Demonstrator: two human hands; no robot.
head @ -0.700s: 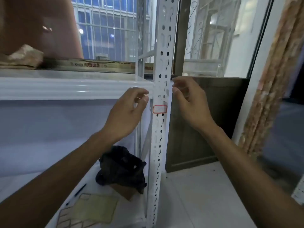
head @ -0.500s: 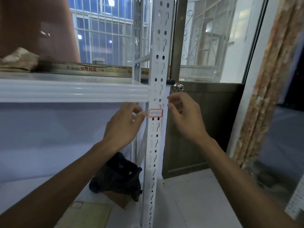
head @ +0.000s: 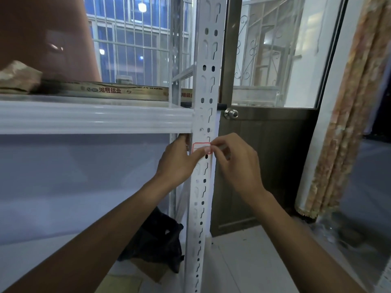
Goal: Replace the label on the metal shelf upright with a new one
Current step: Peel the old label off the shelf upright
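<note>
Both hands meet at chest height on a white metal shelf upright (head: 208, 81), a tall perforated post. Left hand (head: 179, 161) clasps the post from its left edge: the fingers curl round behind, and the thumb lies flat across the front, pressing on the label (head: 197, 147). Right hand (head: 237, 166) comes in from the post's right edge with fingers curled, and its index fingertip and thumb appear to pinch the label's right end.

This label is a small white sticker with a red border. It sits flat on the front face of the upright, just below where the white shelf beam (head: 95, 117) joins the post. Whether it is the old label or the new one cannot be told.

It is probably thin paper with adhesive backing: almost weightless, limp once lifted, and easy to tear or crease. A sensible hold is a corner or the free right edge, lifted with a fingernail and peeled slowly along the post, while the other hand steadies the stiff metal.

Further out, a round door knob (head: 231, 113) shows on a dark door (head: 264, 166) just right of the post. A crumpled black bag (head: 160, 240) lies on the lower shelf, and a patterned curtain (head: 349, 123) hangs at far right.
</note>
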